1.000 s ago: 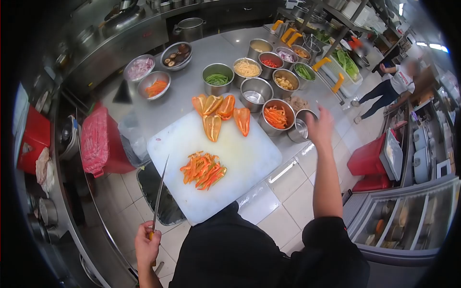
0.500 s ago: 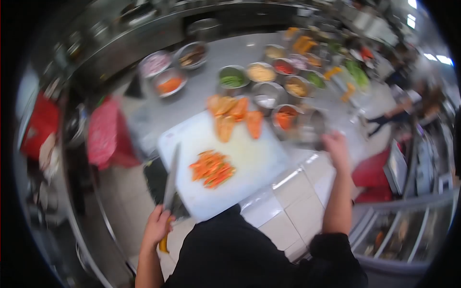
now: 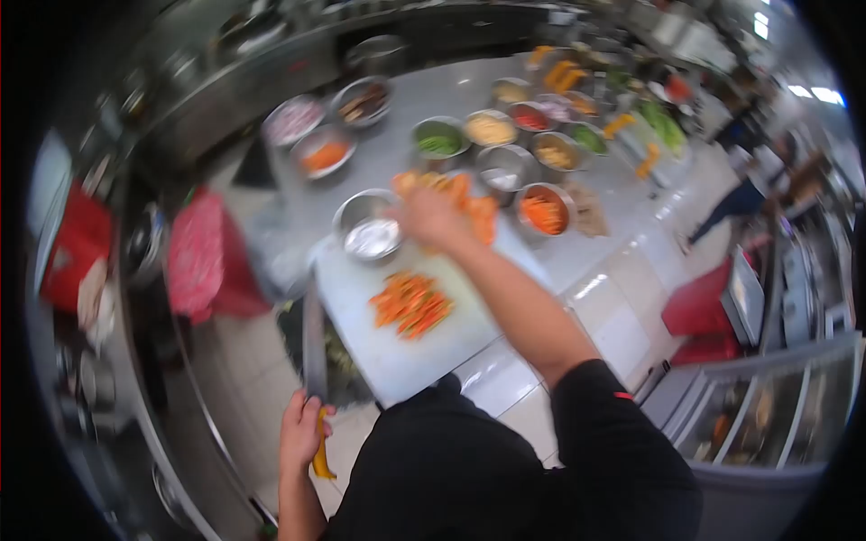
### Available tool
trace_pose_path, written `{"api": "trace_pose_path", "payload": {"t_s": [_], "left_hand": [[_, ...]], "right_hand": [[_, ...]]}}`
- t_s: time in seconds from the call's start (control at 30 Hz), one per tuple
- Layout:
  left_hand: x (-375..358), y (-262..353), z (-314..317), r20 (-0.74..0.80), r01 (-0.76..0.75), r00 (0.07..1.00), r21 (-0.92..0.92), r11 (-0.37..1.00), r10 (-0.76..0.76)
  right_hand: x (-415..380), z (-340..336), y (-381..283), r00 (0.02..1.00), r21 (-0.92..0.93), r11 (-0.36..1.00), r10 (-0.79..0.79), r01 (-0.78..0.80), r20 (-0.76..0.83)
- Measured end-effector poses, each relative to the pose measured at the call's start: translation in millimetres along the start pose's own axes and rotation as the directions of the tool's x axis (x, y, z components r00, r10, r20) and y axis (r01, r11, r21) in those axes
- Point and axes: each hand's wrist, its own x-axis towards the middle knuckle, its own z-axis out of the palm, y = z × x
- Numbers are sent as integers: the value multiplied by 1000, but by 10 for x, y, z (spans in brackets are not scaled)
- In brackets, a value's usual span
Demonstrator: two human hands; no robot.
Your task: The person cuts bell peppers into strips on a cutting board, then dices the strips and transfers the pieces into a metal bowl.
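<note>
My left hand [image 3: 300, 428] is closed round the yellow handle of a knife [image 3: 314, 352], its long blade pointing up beside the board's left edge. My right hand [image 3: 428, 216] reaches across the white cutting board [image 3: 496, 311] and grips the rim of a shiny metal bowl [image 3: 368, 221] at the far left of the board; the fingers are blurred. A pile of thin orange vegetable strips [image 3: 410, 304] lies on the board just nearer than the bowl. Larger orange pieces [image 3: 478, 212], which look like peppers, are partly hidden behind my right hand.
Metal bowls of cut food stand beyond the board, among them one with orange strips [image 3: 545, 209] and one with green pieces [image 3: 438, 144]. A red-pink bag or cover [image 3: 209, 257] is at the left. Another person [image 3: 749, 194] stands at the far right.
My right hand has carried the metal bowl leftward from the right side of the table to the board's far left. My left hand still holds the knife, nearly in place.
</note>
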Motion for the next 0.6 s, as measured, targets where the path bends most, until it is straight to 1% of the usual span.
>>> {"api": "trace_pose_path", "payload": {"t_s": [0.03, 0.07, 0.13, 0.17, 0.2, 0.27, 0.3, 0.33, 0.43, 0.53, 0.6], "left_hand": [[-49, 40, -21, 21, -3, 1000, 12, 1000, 3], [-123, -2, -113, 10, 11, 1000, 63, 998, -12], [-264, -44, -233, 17, 28, 999, 166, 986, -31], [-327, -41, -264, 14, 42, 999, 197, 980, -46], [-389, -18, -293, 12, 60, 998, 231, 971, -64], [-416, -25, -306, 24, 73, 996, 284, 956, -83], [-420, 1, -284, 26, 77, 996, 295, 952, -89], [-417, 45, -234, 28, 78, 995, 306, 949, -91], [-372, 124, -101, 43, 63, 996, 322, 944, -82], [-340, 187, 31, 36, 62, 996, 375, 925, -82], [-362, 182, 125, 29, 64, 996, 416, 907, -84]], "right_hand": [[-231, -126, -46, 989, 2, 1000, -24, 25, -145], [-373, -203, 33, 971, 7, 988, -149, 153, -187], [-774, -323, 97, 964, -56, 962, -264, 266, 30], [-969, -293, 179, 901, -108, 899, -407, 424, 154], [-1120, -236, 227, 804, -132, 808, -525, 574, 280], [-1271, -96, 243, 631, -203, 604, -682, 771, 368], [-1295, -40, 258, 536, -230, 485, -738, 844, 410], [-1241, 65, 312, 540, -225, 496, -702, 838, 464], [-978, 167, 309, 504, -202, 468, -722, 860, 474], [-747, 193, 275, 412, -153, 395, -738, 906, 534], [-644, 273, 332, 360, -95, 368, -770, 925, 527]]}}
